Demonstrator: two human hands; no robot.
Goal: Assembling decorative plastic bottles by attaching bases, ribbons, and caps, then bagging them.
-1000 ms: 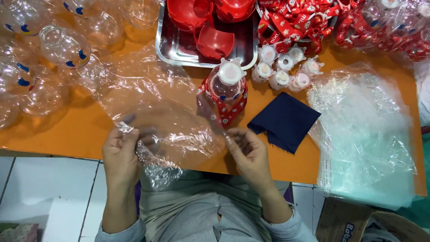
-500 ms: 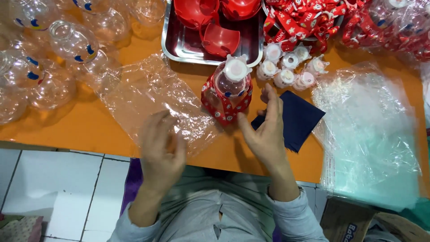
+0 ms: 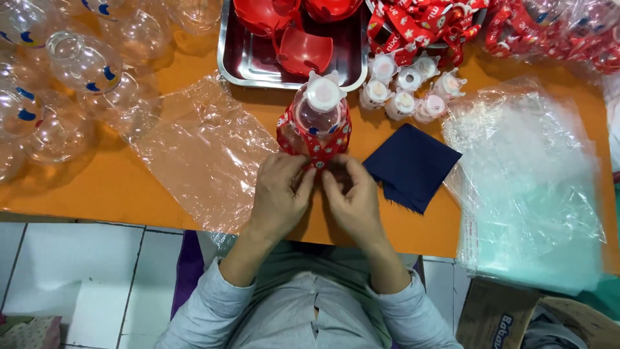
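Observation:
A clear plastic bottle with a white cap stands upright on the orange table, wrapped in a red patterned band. My left hand and my right hand meet at the near lower edge of that band, fingertips pinching it. A crinkled clear plastic sheet lies flat on the table left of my left hand. A folded dark blue cloth rests just right of my right hand.
A steel tray with red plastic pieces sits behind the bottle. Several white caps stand beside it. Empty clear bottles crowd the far left. A stack of clear bags fills the right, red lanyards behind.
My hands let go of the clear plastic sheet, which now lies on the table, and moved forward to the base of the red-banded bottle.

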